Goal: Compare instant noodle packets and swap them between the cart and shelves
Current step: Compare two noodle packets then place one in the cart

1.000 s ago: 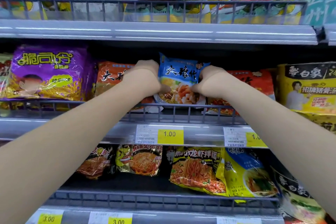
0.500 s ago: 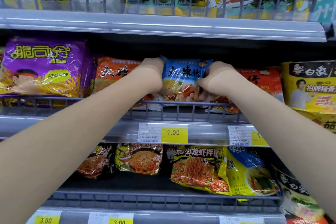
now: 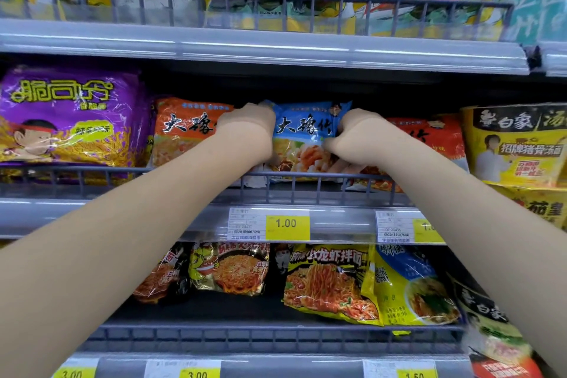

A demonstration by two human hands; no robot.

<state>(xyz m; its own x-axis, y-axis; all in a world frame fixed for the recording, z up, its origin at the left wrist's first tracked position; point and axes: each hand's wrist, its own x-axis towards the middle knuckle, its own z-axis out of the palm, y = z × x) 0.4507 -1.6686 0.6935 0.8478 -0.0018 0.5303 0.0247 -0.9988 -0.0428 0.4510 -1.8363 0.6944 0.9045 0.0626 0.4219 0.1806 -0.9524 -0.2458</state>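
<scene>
While the blue packet [image 3: 306,144] sits on the shelf [image 3: 337,225], the left hand [image 3: 248,132] grips its nine-o'clock edge, the right hand [image 3: 356,138] its three-o'clock.

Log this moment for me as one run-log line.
left hand: grips blue packet, left edge | right hand: grips its right edge | packet: on middle shelf behind rail, between orange packet and red packet

Both bare forearms stretch forward and upward, drawing together toward the middle. The left hand [image 3: 249,132] and right hand [image 3: 352,139] show their backs, each curled round one side edge of the blue noodle packet [image 3: 306,144] between them.
</scene>
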